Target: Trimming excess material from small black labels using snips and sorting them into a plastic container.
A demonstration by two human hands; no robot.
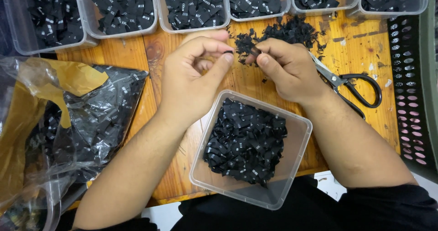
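Left hand (191, 76) and right hand (285, 67) each pinch a small black label (229, 52) in a narrow grip, above one square tub (299, 135) of labels. Six tubs (157, 16) line the tabletop (356, 44) rear; one pair of scissors (351, 87) right.

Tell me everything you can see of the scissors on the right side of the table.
The scissors lie flat on the wooden table, just right of the right hand. They have pale metal blades and black loop handles; one loop shows fully, the other only in part. The handles point right, toward the perforated dark crate; the blades run up-left and disappear behind the right hand, so I cannot tell how far they are open. The hand hides the blades but does not grip them. A pile of black label scraps lies beyond them.
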